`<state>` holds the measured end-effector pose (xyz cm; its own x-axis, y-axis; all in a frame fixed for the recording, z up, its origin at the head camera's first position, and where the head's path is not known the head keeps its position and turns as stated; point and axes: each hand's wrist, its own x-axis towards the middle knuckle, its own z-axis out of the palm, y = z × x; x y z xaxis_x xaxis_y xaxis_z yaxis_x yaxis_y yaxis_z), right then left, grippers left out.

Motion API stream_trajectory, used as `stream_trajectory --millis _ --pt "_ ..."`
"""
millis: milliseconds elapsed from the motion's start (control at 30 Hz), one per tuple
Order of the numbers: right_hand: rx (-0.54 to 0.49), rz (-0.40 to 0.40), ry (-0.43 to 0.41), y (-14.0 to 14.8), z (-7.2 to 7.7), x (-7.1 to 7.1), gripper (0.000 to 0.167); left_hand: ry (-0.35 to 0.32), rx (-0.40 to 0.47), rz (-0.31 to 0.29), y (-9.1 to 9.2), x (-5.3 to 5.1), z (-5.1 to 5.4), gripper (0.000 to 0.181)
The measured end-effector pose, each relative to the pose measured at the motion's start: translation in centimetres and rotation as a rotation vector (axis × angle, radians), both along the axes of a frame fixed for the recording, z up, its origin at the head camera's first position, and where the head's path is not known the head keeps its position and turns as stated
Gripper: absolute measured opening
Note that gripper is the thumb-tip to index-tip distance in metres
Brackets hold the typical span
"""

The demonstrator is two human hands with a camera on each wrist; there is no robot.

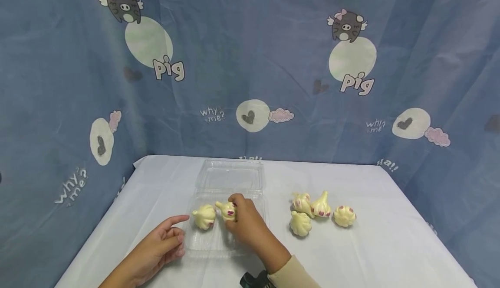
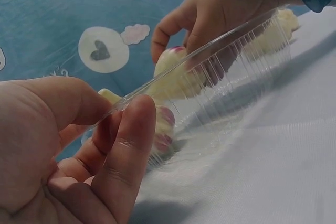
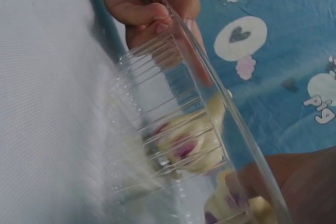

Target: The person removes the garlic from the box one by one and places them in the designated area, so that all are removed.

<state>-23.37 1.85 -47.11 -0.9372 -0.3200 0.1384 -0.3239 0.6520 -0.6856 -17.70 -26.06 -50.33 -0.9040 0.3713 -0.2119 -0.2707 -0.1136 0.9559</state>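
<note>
plast. box [image 1: 212, 245], clear/ribbed | l. fingers [image 1: 172, 222] pinching rim [image 3: 240, 120] | r. fingers [image 1: 237, 200] gripping knobbly garlic [image 1: 226, 210]

The right hand [image 1: 248, 220] hides part of the held garlic bulb [image 1: 226, 211]; the head view's lower edge crops the left forearm [image 1: 124, 273]. In its wrist view, the left hand [image 2: 73, 182] hides part of the plastic box [image 2: 239, 93].

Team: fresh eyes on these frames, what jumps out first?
The blue curtain filling the background, printed with cartoon pigs. Then, at the open clear container, the right hand grips a garlic bulb beside another bulb already inside, while the left hand pinches the container's left rim. Four more bulbs lie to the right on the white-covered table.
</note>
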Motion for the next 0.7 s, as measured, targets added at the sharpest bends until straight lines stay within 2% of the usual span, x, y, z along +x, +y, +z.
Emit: stream_trajectory --millis 300,500,700 --pt "-0.013 0.025 0.029 0.27 0.25 0.16 0.052 0.003 0.002 -0.005 0.03 0.02 -0.05 0.072" --pt "-0.081 0.04 -0.015 0.46 0.47 0.35 0.051 -0.002 0.003 -0.008 0.01 0.03 -0.01 0.071" --pt "-0.135 0.047 -0.002 0.65 0.54 0.2 0.051 0.009 0.01 -0.014 -0.09 0.16 -0.17 0.069"
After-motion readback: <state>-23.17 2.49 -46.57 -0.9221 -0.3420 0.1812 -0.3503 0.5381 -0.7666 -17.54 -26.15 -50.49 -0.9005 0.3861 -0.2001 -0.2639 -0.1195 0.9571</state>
